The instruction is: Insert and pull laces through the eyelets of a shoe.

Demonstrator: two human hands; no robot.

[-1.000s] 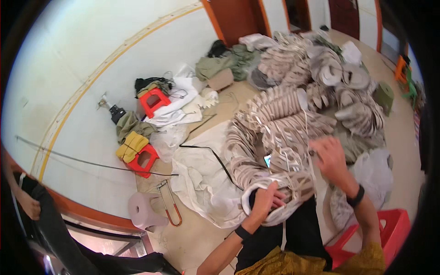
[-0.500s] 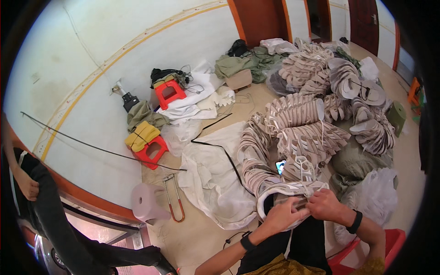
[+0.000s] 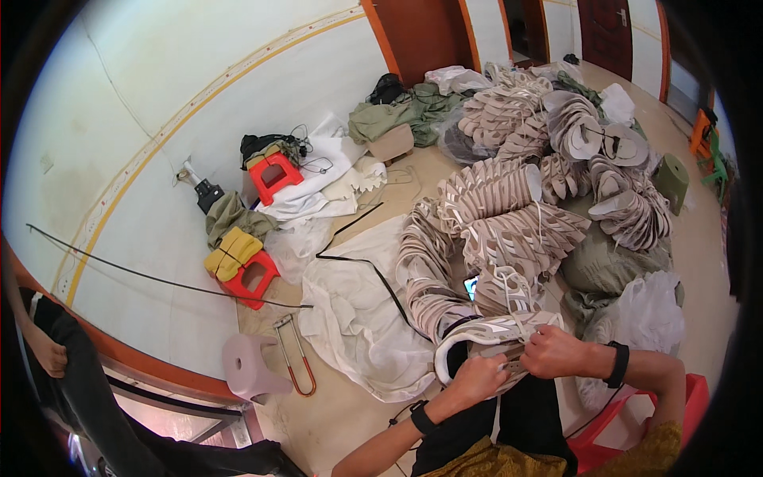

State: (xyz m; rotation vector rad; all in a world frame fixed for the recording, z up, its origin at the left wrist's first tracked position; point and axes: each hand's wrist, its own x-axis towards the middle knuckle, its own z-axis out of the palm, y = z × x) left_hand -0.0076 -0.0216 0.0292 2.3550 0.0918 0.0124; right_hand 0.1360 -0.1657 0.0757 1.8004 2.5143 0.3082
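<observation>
Over my lap lies a beige and white sneaker upper (image 3: 499, 327), its pale rounded edge curving toward the left. My left hand (image 3: 482, 377) is closed on the upper's near edge. Close beside it, my right hand (image 3: 554, 352) pinches the same edge farther right. Whatever thin piece may be between the fingertips is too small to make out. Just beyond the upper, stacked sneaker uppers (image 3: 520, 242) lie in long overlapping rows, and one laced upper lies nearest. A phone (image 3: 470, 288) with a lit screen is wedged among them.
A white cloth (image 3: 350, 318) covers the floor at left, with a black strap across it. Red stools (image 3: 253, 280), a pale pink stool (image 3: 250, 370) and a U-shaped metal lock (image 3: 296, 358) stand or lie beyond. Another person's hand (image 3: 49, 355) shows at far left. Plastic bags (image 3: 648, 310) lie at right.
The whole scene has shifted left in the picture as my head turned. My left hand's fingers, more extended before, are now curled on the upper's edge. Both hands still hold the upper.
</observation>
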